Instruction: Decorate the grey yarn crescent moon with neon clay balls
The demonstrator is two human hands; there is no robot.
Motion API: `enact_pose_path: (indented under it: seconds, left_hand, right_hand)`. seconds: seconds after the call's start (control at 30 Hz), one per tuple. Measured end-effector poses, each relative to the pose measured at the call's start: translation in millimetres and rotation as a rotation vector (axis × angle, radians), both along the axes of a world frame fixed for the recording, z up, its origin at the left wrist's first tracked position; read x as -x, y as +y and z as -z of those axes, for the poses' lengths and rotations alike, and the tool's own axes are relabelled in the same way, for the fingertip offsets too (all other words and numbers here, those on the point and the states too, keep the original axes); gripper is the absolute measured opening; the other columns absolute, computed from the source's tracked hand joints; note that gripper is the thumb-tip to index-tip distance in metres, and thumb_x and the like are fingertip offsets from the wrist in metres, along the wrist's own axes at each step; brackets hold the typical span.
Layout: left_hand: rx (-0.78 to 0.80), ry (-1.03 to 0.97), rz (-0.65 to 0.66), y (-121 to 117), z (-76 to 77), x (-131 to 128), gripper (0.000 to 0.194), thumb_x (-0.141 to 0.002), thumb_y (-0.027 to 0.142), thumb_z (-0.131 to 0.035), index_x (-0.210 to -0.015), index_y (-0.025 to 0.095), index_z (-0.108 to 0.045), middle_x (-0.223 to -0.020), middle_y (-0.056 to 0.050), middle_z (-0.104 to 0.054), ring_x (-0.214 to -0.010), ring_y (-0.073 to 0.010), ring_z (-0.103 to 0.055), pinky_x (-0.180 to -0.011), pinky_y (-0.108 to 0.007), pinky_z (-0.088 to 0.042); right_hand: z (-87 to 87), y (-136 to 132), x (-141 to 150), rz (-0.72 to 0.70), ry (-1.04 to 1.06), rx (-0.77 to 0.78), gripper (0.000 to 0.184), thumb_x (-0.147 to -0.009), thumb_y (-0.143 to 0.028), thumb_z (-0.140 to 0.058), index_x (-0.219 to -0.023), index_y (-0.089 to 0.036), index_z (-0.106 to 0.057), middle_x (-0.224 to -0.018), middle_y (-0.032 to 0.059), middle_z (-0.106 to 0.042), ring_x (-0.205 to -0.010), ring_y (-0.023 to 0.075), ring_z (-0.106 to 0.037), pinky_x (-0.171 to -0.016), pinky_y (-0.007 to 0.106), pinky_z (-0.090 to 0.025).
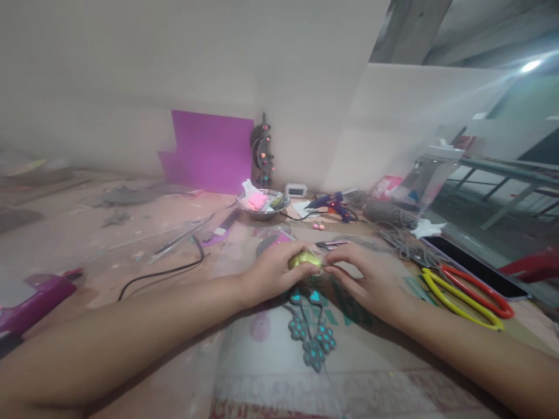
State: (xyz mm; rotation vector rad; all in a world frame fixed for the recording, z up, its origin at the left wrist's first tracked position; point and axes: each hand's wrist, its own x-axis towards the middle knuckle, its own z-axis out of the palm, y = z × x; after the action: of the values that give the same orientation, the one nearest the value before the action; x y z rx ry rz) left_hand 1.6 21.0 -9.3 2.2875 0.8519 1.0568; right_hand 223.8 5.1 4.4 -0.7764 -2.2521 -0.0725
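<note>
My left hand (273, 270) is closed around a small, shiny yellow-green bundle (305, 260) that looks wrapped in clear plastic. From the other side my right hand (371, 279) pinches the bundle's edge between thumb and fingertips. Just below them, a dark grey ornament (313, 354) lies on the work surface, with flower-like or paw-like pieces dotted in turquoise hanging on strands. Its upper end is hidden under my hands. Behind my fingers are a grey disc (264, 245), partly covered, and a slim dark tool (332, 244).
Scissors (463, 299) with red and yellow handles and a phone (476, 267) lie right, near grey yarn (388, 214). A metal bowl (262, 216), blue glue gun (325, 202) and purple sheet (213, 154) are behind. A magenta glue gun (39, 299) lies left.
</note>
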Motion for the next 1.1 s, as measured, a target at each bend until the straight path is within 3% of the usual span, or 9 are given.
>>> enact_pose_path:
  seconds: [0.13,0.33,0.43,0.57,0.87,1.1]
  left_hand:
    - [-0.04,0.007,-0.004,2,0.7,-1,0.021,-0.092,0.038,-0.059,-0.096,0.018,-0.065,-0.085,-0.002,-0.068,-0.078,-0.017,-0.061,-0.07,-0.026,-0.045]
    - [-0.068,0.049,-0.024,0,0.5,-1,0.029,-0.093,0.044,-0.056,-0.099,0.017,-0.065,-0.086,-0.004,-0.069,-0.078,-0.0185,-0.062,-0.069,-0.028,-0.046]
    - [-0.062,-0.012,-0.012,-2,1.4,1,0.03,-0.094,0.041,-0.056,-0.11,0.018,-0.063,-0.099,-0.006,-0.071,-0.089,-0.0203,-0.064,-0.078,-0.03,-0.049]
    - [-0.063,-0.044,-0.019,-2,2.1,1,0.029,-0.092,0.041,-0.059,-0.11,0.018,-0.063,-0.103,-0.006,-0.07,-0.094,-0.0209,-0.064,-0.083,-0.032,-0.05]
    - [-0.046,0.003,-0.008,-2,0.8,-2,0.027,-0.09,0.04,-0.062,-0.105,0.017,-0.064,-0.096,-0.005,-0.071,-0.086,-0.0204,-0.066,-0.075,-0.029,-0.049]
    - [-0.017,-0.017,0.003,-3,0.2,-2,0.025,-0.088,0.038,-0.065,-0.103,0.017,-0.066,-0.094,-0.004,-0.072,-0.084,-0.0187,-0.066,-0.074,-0.029,-0.049]
  right_hand:
    - [-5.5,-3,1,0.046,-0.01,0.018,0.009,-0.093,-0.022,-0.06,-0.084,-0.023,-0.058,-0.079,0.0018,-0.069,-0.073,0.0183,-0.065,-0.068,0.032,-0.052]
    - [-3.1,-4,1,0.031,0.087,-0.038,0.004,-0.093,-0.019,-0.058,-0.092,-0.023,-0.058,-0.083,0.0031,-0.069,-0.077,0.0181,-0.066,-0.071,0.031,-0.054]
    - [-3.3,-4,3,0.099,0.162,0.063,0.008,-0.092,-0.025,-0.062,-0.098,-0.022,-0.058,-0.086,0.0035,-0.069,-0.079,0.0186,-0.068,-0.073,0.032,-0.055]
    - [-3.3,-5,5,0.134,0.151,0.162,0.007,-0.093,-0.029,-0.059,-0.09,-0.023,-0.061,-0.082,0.0031,-0.071,-0.078,0.0196,-0.068,-0.072,0.033,-0.056]
    - [7.4,-2,9,0.105,0.303,0.362,0.011,-0.091,-0.031,-0.059,-0.089,-0.021,-0.061,-0.086,0.0032,-0.068,-0.083,0.0181,-0.065,-0.077,0.031,-0.053]
    - [1.2,-3,11,0.066,0.362,0.506,0.01,-0.088,-0.03,-0.059,-0.084,-0.021,-0.06,-0.081,0.0014,-0.064,-0.078,0.0171,-0.062,-0.07,0.029,-0.05]
